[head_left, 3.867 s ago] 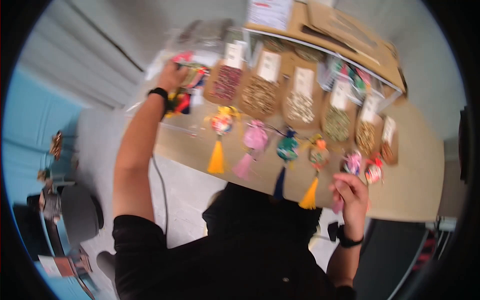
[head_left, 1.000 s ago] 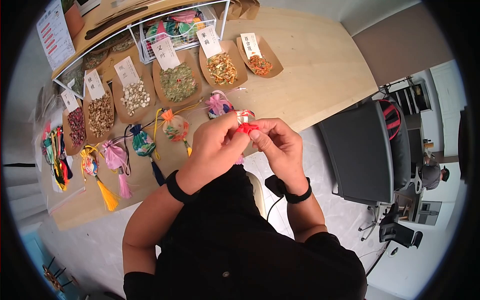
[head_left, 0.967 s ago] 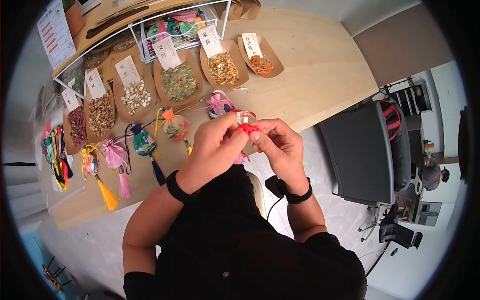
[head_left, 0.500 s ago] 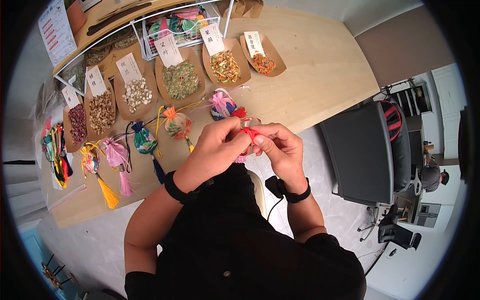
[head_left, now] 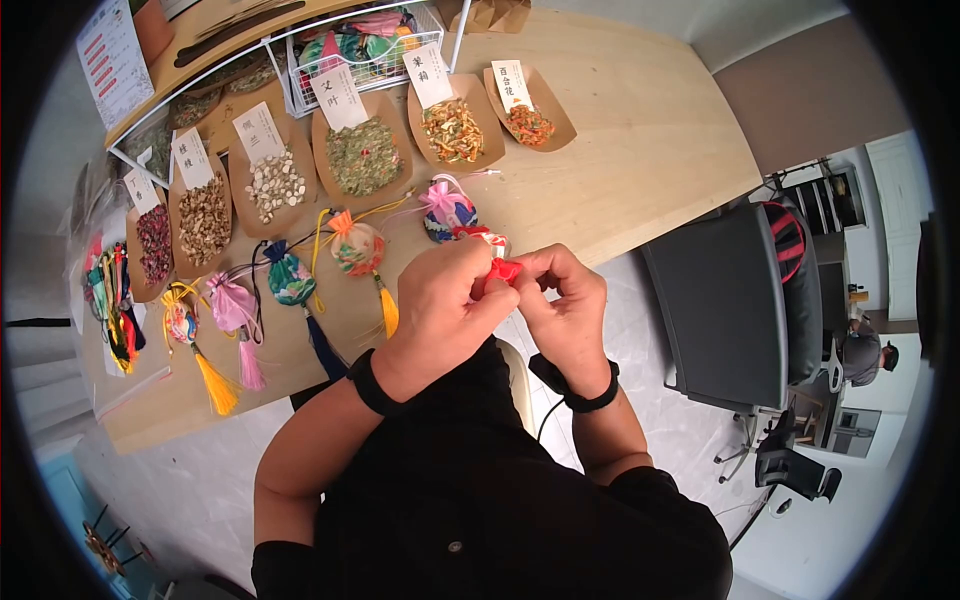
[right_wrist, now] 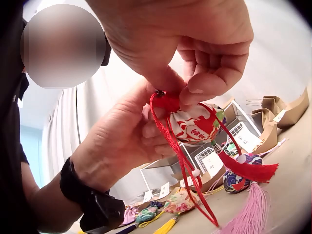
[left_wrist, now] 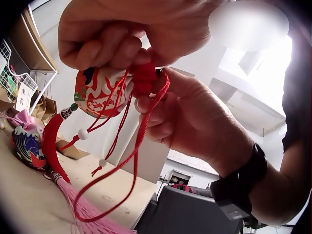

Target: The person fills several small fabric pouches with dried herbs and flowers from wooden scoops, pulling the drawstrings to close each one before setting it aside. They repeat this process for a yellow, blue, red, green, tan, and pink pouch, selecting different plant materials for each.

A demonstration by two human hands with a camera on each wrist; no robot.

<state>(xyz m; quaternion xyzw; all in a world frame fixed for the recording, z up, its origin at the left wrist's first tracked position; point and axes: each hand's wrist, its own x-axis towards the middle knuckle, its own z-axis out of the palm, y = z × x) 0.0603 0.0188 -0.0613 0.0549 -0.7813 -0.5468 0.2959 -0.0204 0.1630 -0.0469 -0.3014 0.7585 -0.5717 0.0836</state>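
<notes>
A small red-and-white patterned drawstring pouch (left_wrist: 105, 92) hangs between both hands, its gathered red neck (head_left: 503, 270) pinched by the fingers. My left hand (head_left: 440, 310) grips the neck from the left. Opposite it, thumb and fingers of my right hand (head_left: 568, 305) pinch the red cloth. A looped red cord (left_wrist: 131, 161) and thin drawstrings with white beads (left_wrist: 83, 133) dangle below the hands. The pouch's red tassel (right_wrist: 251, 170) hangs from its bottom. Just beyond, a blue pouch with a pink top (head_left: 448, 212) lies on the table.
More tasselled pouches, among them a pink one (head_left: 232, 305) and a green one (head_left: 290, 280), lie in a row leftward. Behind them stand paper trays of dried herbs, such as the leafy one (head_left: 362, 160). A wire basket (head_left: 300, 85) is at the back; loose tassels (head_left: 115, 310) lie far left.
Earlier the left hand was at the tassels far left; now both hands hold the red-and-white pouch. Over the last second the fingers have shifted on its neck and the left hand has moved slightly right.
</notes>
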